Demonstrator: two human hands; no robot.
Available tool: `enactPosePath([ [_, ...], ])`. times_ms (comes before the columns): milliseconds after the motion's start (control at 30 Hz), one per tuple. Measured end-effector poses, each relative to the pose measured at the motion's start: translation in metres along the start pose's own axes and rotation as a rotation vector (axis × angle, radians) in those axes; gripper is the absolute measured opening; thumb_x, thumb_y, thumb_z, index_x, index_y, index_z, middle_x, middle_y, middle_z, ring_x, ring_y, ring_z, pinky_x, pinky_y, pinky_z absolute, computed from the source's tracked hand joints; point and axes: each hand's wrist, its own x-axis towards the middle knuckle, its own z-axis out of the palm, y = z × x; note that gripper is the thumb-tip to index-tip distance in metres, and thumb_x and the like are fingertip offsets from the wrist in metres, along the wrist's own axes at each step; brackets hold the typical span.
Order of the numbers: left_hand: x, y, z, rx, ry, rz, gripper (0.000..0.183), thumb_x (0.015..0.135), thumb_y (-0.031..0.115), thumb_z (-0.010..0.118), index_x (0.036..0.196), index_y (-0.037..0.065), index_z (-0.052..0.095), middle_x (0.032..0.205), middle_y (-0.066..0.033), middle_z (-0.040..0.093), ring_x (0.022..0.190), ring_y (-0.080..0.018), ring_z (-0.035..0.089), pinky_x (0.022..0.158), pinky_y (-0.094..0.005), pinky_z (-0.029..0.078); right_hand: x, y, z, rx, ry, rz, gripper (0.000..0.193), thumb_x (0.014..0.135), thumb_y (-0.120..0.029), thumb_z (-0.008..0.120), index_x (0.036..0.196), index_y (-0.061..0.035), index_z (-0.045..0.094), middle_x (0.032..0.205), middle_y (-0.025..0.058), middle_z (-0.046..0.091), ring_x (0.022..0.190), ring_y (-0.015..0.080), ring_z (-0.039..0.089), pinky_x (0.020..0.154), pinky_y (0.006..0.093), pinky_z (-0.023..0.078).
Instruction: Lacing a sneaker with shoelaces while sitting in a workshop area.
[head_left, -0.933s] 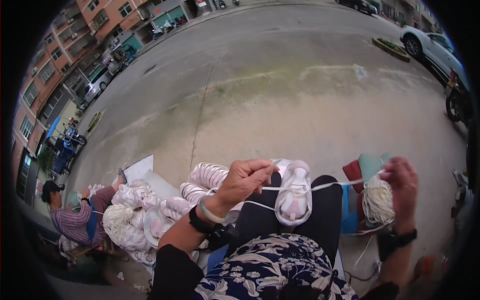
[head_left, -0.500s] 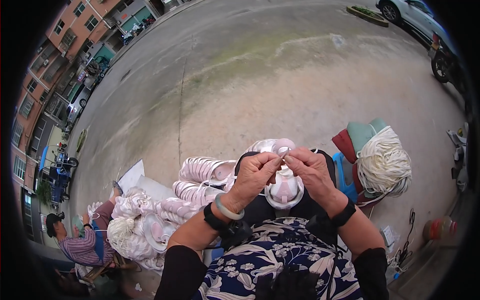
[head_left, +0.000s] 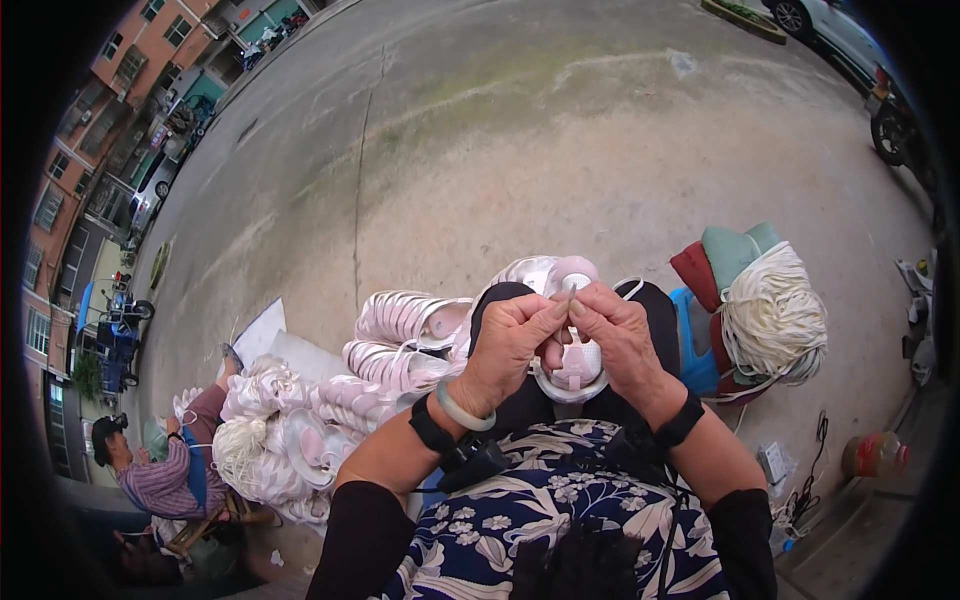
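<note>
A pink and white shoe (head_left: 574, 372) rests on my lap, between my dark-trousered knees. Just above it my left hand (head_left: 512, 345) and my right hand (head_left: 622, 330) meet, fingertips pinched together. A thin pale tip, apparently the end of a shoelace (head_left: 572, 292), sticks up between them; most of it is hidden by the fingers. A white loop of lace shows beside my right hand. Beyond the hands lies another pink and white shoe (head_left: 572, 268), partly covered by them.
Laced pink-white shoes (head_left: 405, 318) stand in rows at left, beside a heap of shoes (head_left: 270, 470). A person (head_left: 165, 480) sits beyond. At right, a bundle of white laces (head_left: 775, 310) lies on a blue stool (head_left: 692, 340) with red and green cloth. A jar (head_left: 872, 457) stands farther right.
Both hands have dropped slightly toward me, still pinched together. The thin pale tip now stands upright between the fingertips. The view has shifted a little.
</note>
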Motion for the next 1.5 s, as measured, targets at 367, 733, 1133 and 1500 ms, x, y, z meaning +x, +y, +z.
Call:
enactPosePath([
  [367, 0.001, 0.0, -0.007, -0.084, -0.044, -0.094, 0.025, 0.091, 0.023, 0.055, 0.082, 0.001, 0.061, 0.07, -0.0061, 0.061, 0.047, -0.009, 0.054, 0.041, -0.0193, 0.042, -0.001, 0.009, 0.003, 0.023, 0.027, -0.011, 0.019, 0.09, -0.01, 0.056, 0.1, 0.0041, 0.063, 0.084, 0.0029, 0.055, 0.076, 0.0091, 0.052, 0.069, 0.0229, 0.043],
  [733, 0.013, 0.006, 0.0, 0.454, -0.022, 0.202, 0.039, 0.088, 0.027, 0.062, 0.113, -0.001, 0.052, 0.097, -0.0037, 0.06, 0.091, -0.0086, 0.055, 0.08, -0.0216, 0.044, 0.008, -0.017, 0.004, -0.237, 0.1, -0.234, 0.01, 0.086, -0.009, 0.059, 0.087, 0.0007, 0.062, 0.075, 0.0019, 0.054, 0.07, 0.0094, 0.049, 0.062, 0.0225, 0.039],
  [1133, -0.015, -0.002, 0.019, 0.4, -0.41, 0.094, 0.014, 0.09, 0.016, 0.057, 0.087, 0.003, 0.057, 0.064, 0.0051, 0.048, 0.054, -0.002, 0.041, 0.047, -0.0196, 0.033, -0.008, -0.101, -0.059, 0.308, 0.136, -0.157, 0.023, 0.096, -0.02, 0.044, 0.094, -0.0008, 0.056, 0.08, 0.005, 0.056, 0.076, 0.0146, 0.057, 0.073, 0.0308, 0.05],
  [1500, -0.011, -0.021, 0.005, 0.665, -0.831, 0.123, 0.026, 0.091, 0.019, 0.053, 0.074, 0.0, 0.051, 0.059, -0.0077, 0.042, 0.054, -0.0131, 0.039, 0.05, -0.0293, 0.034, -0.026, -0.057, -0.186, 0.391, 0.403, 0.004, 0.016, 0.097, -0.017, 0.041, 0.091, -0.0046, 0.049, 0.061, -0.004, 0.036, 0.046, 0.0038, 0.03, 0.041, 0.019, 0.029],
])
